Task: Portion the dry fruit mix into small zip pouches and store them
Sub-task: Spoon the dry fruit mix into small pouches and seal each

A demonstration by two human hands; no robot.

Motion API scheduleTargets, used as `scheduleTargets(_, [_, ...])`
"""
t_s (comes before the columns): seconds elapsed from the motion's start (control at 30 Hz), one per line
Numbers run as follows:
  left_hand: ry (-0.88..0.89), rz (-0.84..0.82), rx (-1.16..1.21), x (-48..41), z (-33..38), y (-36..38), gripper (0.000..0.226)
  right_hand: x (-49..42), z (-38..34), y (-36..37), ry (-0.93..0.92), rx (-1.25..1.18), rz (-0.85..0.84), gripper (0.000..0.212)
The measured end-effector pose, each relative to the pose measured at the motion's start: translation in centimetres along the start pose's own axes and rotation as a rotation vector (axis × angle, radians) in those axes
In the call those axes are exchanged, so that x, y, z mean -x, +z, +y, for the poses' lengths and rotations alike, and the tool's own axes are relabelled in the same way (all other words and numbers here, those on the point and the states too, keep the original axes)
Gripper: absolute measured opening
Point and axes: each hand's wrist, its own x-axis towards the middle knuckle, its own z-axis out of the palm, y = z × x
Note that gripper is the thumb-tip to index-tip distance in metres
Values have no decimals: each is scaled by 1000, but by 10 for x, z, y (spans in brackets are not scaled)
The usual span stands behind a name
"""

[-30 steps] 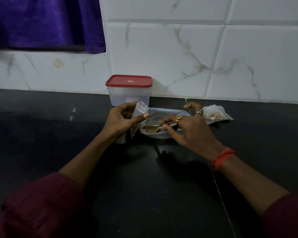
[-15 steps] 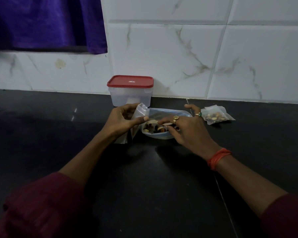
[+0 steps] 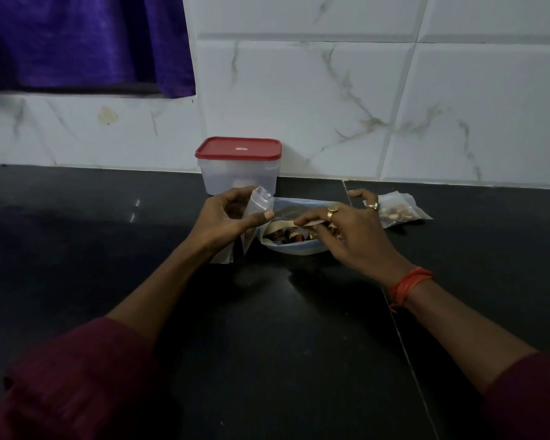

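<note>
My left hand (image 3: 226, 220) grips a small clear zip pouch (image 3: 259, 203) upright by its mouth, thumb across the front. Just right of it a pale blue bowl (image 3: 299, 249) holds the dry fruit mix (image 3: 286, 236) of nuts and pale coconut slices. My right hand (image 3: 346, 233) reaches into the bowl and pinches a pale slice between thumb and fingers. A filled zip pouch (image 3: 397, 212) lies flat on the black counter to the right. A clear storage box with a red lid (image 3: 238, 149) stands against the wall behind the bowl.
The black counter (image 3: 267, 344) stretches wide on both sides, with a seam (image 3: 404, 344) running toward me on the right. White marble tiles (image 3: 331, 106) form the back wall. A purple curtain (image 3: 83, 42) hangs at the upper left.
My right hand dipped into the bowl among the fruit, then lifted a little with a pale slice pinched. The left hand kept the pouch in place.
</note>
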Motion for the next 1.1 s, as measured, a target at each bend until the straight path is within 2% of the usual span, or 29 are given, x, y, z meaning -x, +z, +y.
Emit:
scheduleTargets(0.2, [-19, -50, -39, -1, -1, -2, 58, -1, 2, -5, -55, -1, -50, 30])
scheduleTargets(0.4, [-3, -53, -47, 0, 2, -3, 55, 0, 4, -10, -22, 62, 45, 23])
scheduleTargets(0.67, [26, -7, -21, -1, 0, -4, 60, 1, -8, 0, 15, -9, -68, 38])
scheduleTargets(0.77, [23, -21, -28, -2, -1, -5, 62, 1, -5, -2, 7, 47, -100, 40])
scheduleTargets(0.97, [-7, -71, -21, -2, 0, -4, 57, 0, -1, -10, 67, 85, 39, 30])
scheduleTargets(1.1, [4, -47, -12, -1, -1, -4, 57, 2, -2, -4, 68, 76, -36, 34])
